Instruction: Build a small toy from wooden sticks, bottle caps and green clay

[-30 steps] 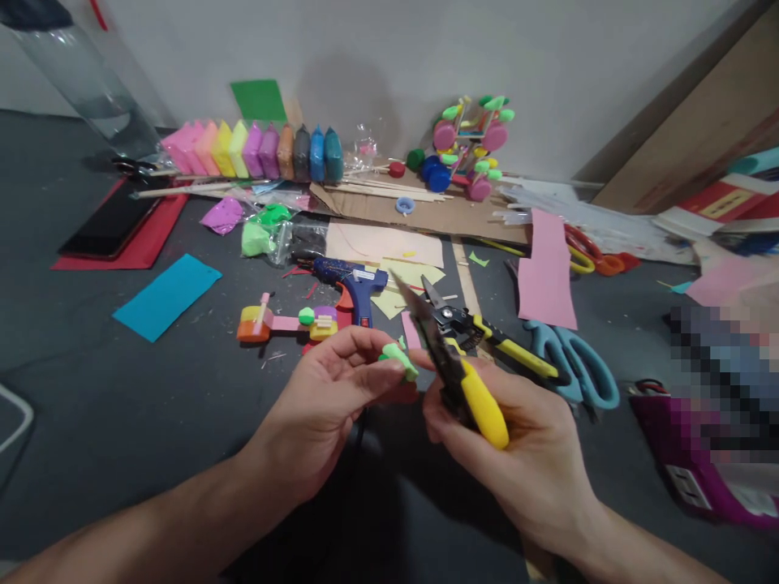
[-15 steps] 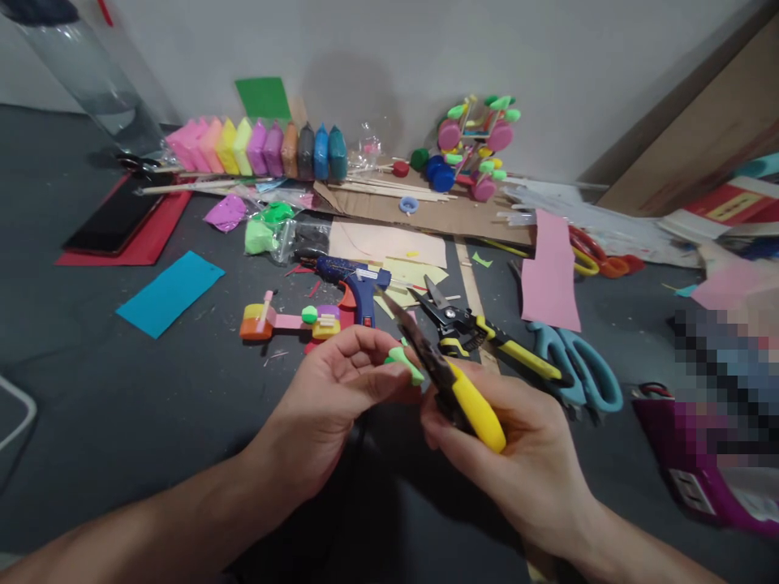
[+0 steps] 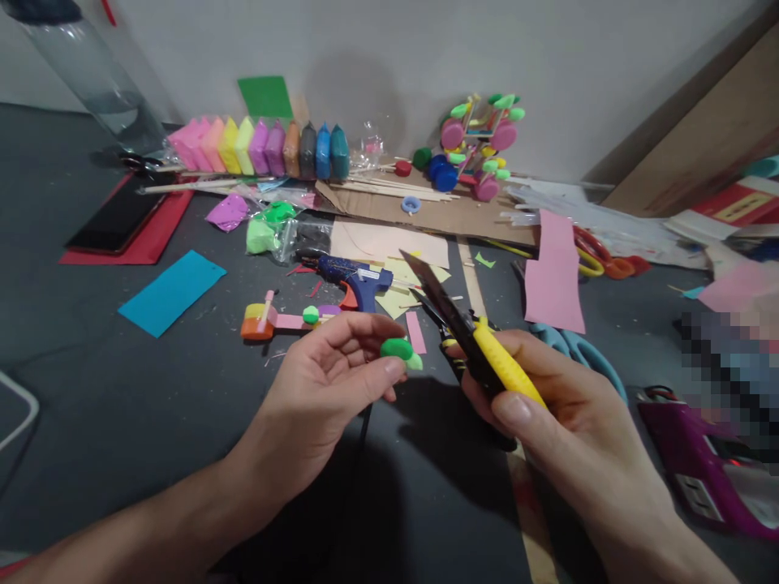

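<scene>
Dark mat [image 3: 91, 405], white wall [image 3: 548, 65] at 12 o'clock. Left hand [image 3: 329, 381] pinches green clay [image 3: 398, 350]; right hand [image 3: 565, 414] clenches yellow cutters [image 3: 480, 349].

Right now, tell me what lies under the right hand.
Teal scissors poke out from beneath the right hand, and a wooden strip runs under it. The hand, gripping yellow cutters, covers the rest of both.
</scene>
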### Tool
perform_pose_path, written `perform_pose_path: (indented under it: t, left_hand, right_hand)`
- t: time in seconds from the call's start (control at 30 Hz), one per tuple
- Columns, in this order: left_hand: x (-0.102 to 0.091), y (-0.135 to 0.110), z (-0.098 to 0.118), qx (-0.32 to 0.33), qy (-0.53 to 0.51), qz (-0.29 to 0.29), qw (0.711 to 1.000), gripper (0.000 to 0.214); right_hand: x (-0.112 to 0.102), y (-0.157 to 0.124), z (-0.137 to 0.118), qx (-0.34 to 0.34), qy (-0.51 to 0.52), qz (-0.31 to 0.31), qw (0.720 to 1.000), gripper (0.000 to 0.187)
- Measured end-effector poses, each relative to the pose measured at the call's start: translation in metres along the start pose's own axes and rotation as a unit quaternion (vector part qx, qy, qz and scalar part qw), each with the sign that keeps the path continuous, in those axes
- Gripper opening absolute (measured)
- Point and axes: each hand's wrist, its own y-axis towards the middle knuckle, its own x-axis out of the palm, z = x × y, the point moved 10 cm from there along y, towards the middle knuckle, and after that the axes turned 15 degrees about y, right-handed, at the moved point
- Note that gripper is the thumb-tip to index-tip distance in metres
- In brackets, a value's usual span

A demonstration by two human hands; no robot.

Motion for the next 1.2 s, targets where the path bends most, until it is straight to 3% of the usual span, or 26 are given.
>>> perform_pose_path:
  t: [0.17,0.37,0.83,1.2]
  left_hand:
    - [0.0,0.004,-0.001,-0.024,-0.057,-0.014,0.998,0.01]
    - [-0.009,0.005,0.001,-0.042,-0.083,0.019,0.995,0.016]
    - [-0.018,0.005,0.012,-0.006,-0.125,0.06,0.99,0.014]
    - [-0.02,0.005,0.014,0.013,-0.121,0.058,0.991,0.013]
  right_hand:
    - [0.001,-0.003,-0.017,-0.08,-0.104,-0.006,0.991,0.024]
    - [0.018,-0.003,-0.029,-0.145,-0.199,-0.045,0.968,0.016]
    - [0.018,-0.003,-0.029,-0.15,-0.223,-0.045,0.962,0.01]
    - [0.014,0.0,-0.026,-0.136,-0.239,-0.033,0.961,0.01]
